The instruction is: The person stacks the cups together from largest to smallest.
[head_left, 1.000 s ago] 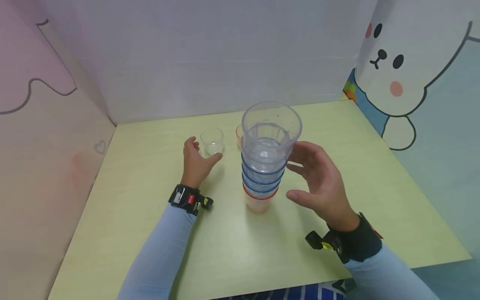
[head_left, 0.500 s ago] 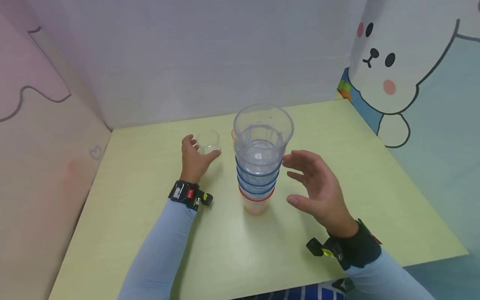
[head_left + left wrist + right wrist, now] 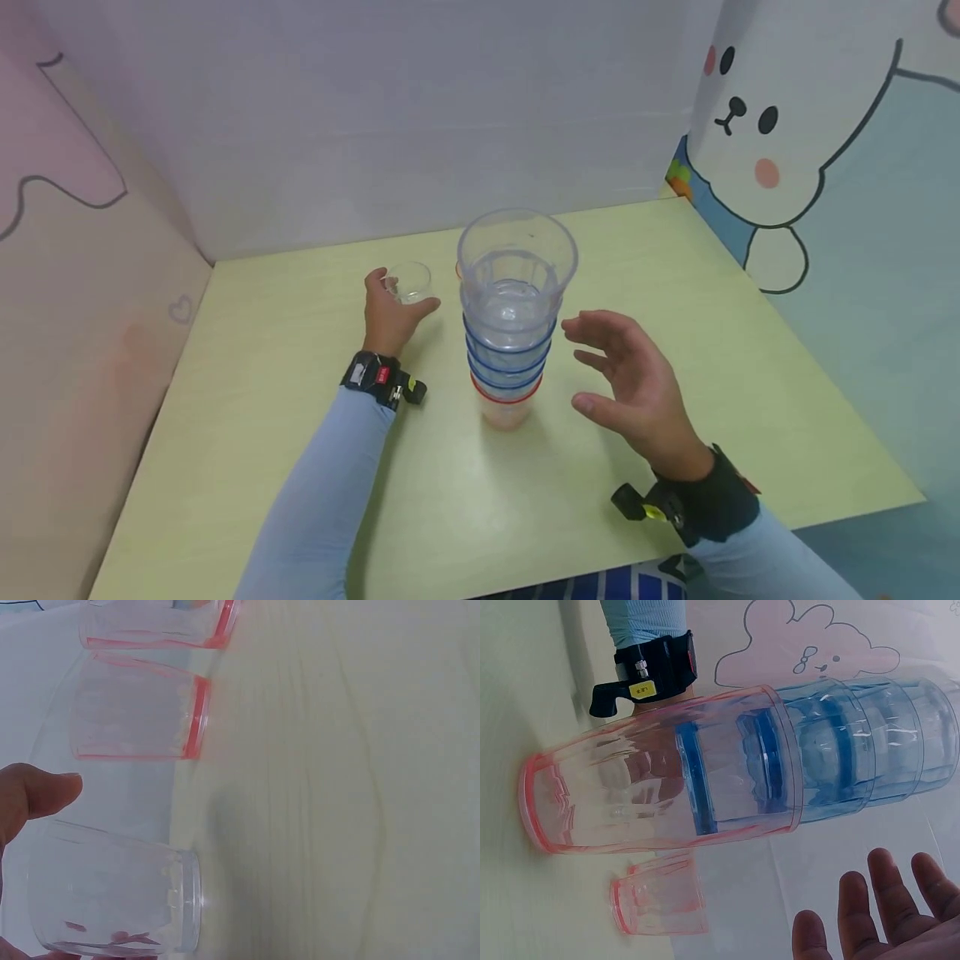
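Head view: left hand (image 3: 392, 325), thumb apart, around clear tumbler (image 3: 409, 286).
It stands at ten o'clock from tapered plastic stack (image 3: 510, 333), mostly hiding red-rimmed cup (image 3: 458, 270); right hand (image 3: 637, 387), fingers spread, at three.

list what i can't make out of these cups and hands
Red cup, head view: mostly hidden by the stack.
Upper red cup, left wrist view: cut off by the top edge.
Left hand, left wrist view: mostly cut off by the edges.
Right hand, right wrist view: partly cut off by the corner.
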`<state>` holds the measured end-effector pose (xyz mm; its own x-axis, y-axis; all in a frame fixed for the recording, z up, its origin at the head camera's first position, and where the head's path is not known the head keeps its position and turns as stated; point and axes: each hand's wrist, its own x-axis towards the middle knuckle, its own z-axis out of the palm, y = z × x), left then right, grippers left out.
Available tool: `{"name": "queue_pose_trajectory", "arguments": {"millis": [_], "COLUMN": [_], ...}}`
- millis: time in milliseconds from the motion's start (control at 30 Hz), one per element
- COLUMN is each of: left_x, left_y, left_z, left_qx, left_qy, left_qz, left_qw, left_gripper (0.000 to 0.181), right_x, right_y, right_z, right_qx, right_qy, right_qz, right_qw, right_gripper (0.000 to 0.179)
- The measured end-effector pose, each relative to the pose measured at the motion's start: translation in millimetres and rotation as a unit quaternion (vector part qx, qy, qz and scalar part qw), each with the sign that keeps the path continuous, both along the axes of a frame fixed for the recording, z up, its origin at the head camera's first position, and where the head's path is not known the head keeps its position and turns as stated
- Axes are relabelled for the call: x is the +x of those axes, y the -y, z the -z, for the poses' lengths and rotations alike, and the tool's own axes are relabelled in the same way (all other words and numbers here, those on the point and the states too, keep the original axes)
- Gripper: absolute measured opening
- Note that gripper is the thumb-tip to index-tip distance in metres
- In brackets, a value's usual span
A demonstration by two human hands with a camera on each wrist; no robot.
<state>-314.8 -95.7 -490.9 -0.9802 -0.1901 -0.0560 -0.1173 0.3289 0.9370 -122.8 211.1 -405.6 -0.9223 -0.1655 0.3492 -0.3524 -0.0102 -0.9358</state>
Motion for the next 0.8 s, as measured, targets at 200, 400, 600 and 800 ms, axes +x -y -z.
{"name": "queue_pose_trajectory", "arguments": {"millis": [200, 400, 600, 800], "left_x": [-4.4, -8.5, -9.7, -6.5], "left_y": [-0.7, -1.3, -1.1, -0.9], "left_z": [5.1, 11.0, 8.7, 3.3], "left_qx": [-0.025, -0.013, -0.005, 0.008], "left_qy": [0.000, -0.005, -0.014, -0.049], "left_qz": [0.003, 0.006, 0.007, -0.008], "left_qw": [0.9997, 0.9999, 0.9999, 0.9987], "left_gripper": [0.107, 0.101, 0.089, 0.080], "right_x": [2.5, 3.9, 5.3, 6.4], "right_y": [0.0, -1.5, -1.9, -3.5], "right_z": [5.1, 9.3, 9.1, 9.6], "right_qx": [0.015, 0.027, 0.031, 0.029], "right_qy": [0.006, 0.011, 0.010, 0.012], "right_qz": [0.008, 0.018, 0.019, 0.019], "right_qw": [0.9998, 0.9994, 0.9993, 0.9993], "right_gripper": [0.079, 0.077, 0.077, 0.075]}}
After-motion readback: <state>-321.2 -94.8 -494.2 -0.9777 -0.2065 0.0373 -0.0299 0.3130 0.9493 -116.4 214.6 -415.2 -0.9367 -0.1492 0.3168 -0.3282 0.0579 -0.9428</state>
